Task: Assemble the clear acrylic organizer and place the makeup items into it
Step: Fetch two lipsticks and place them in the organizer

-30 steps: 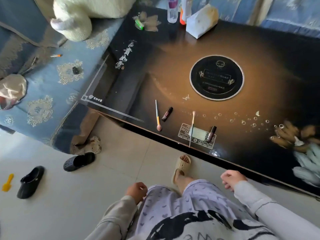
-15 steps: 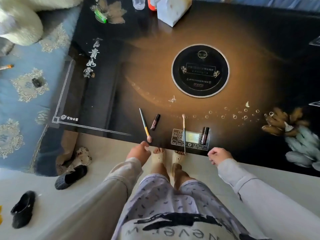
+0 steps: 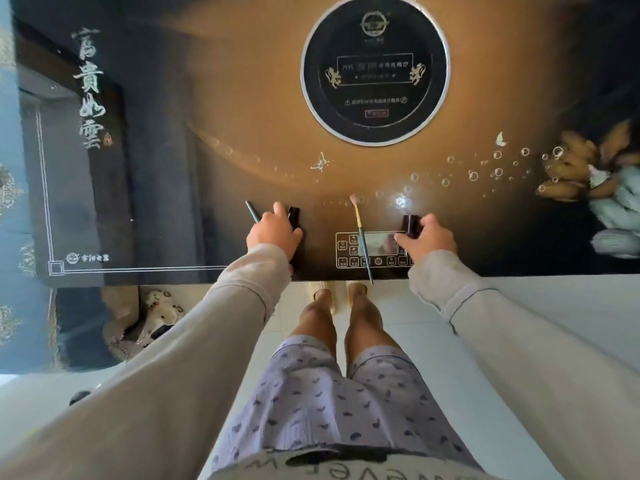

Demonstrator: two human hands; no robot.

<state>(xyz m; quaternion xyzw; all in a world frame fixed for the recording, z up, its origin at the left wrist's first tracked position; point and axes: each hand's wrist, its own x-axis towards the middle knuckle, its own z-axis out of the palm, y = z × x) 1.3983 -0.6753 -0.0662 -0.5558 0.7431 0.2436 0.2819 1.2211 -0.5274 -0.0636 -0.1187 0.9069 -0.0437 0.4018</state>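
1. I see both arms reaching fwd over the table [image 3: 214,140] edge, palms down.
2. L hand [image 3: 273,232] lies on the table near the front edge, fingers curled over two items: a dark brush handle [image 3: 252,211] pokes out at its left, a dark tube [image 3: 294,215] pokes out at its right. Hand covers the rest of both. Can't tell if the fingers actually clamp either one or just rest on top.
3. R hand [image 3: 427,237] is on the right end of the touch panel [image 3: 349,251] printed in the tabletop. Fingers wrap around a 2nd dark tube [image 3: 410,223]; its top end sticks out past the fingers. Grip looks closed on it, tube still touching the table as far as I can see.
4. Btwn the hands: a thin brush [image 3: 360,237], pale tip away from me, handle crossing the panel, its end reaching the table's front edge. No hand touches it.
5. Round cooktop [image 3: 375,69] sits further back, centre, well apart from the items.
6. No acrylic organizer in view; can't place it.
7. Below the table edge: bare legs, slippers [image 3: 329,289], patterned shorts [image 3: 332,393] on a pale floor.
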